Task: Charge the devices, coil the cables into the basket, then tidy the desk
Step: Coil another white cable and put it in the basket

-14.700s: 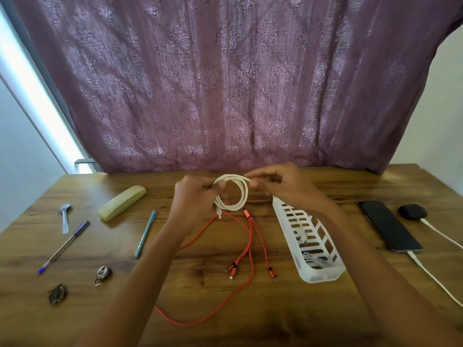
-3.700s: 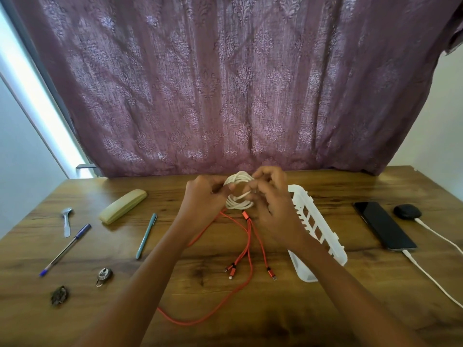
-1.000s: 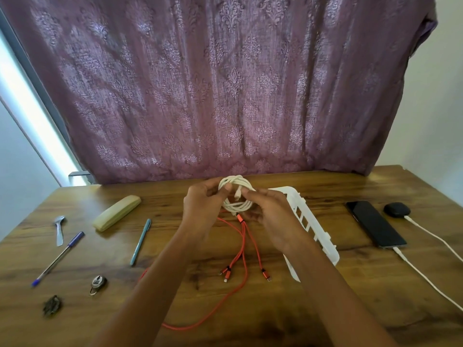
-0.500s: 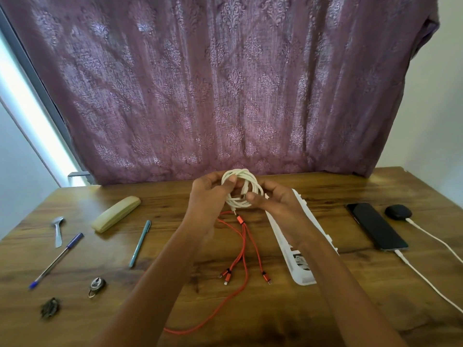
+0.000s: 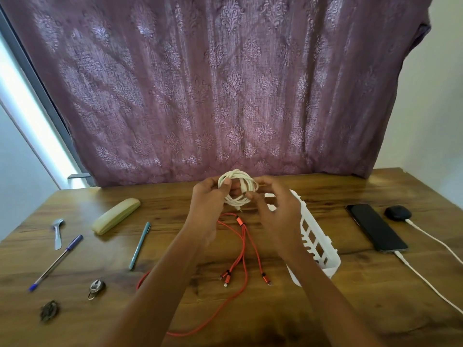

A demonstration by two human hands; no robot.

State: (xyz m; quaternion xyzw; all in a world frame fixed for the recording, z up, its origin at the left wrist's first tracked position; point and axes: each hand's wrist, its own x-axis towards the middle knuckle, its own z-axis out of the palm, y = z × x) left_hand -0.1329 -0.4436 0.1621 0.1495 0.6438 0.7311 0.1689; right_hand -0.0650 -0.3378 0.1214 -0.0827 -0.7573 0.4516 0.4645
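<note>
Shifting right hand (image 5: 278, 214), left hand (image 5: 208, 204) holding coil (image 5: 235, 175)

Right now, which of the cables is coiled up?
The white cable, held between the left hand and right hand. The orange cable sprawls loose on the desk; the phone's charging lead runs straight.

Two bare forearms reach in from the lower edge, one from seven o'clock and one from five o'clock, uncovered along their whole visible length. Both are slender and taper to narrow wrists. The left hand (image 5: 208, 204) and right hand (image 5: 278, 216) are bare too, with slim fingers (image 5: 226, 182) and short, pale nails.
</note>
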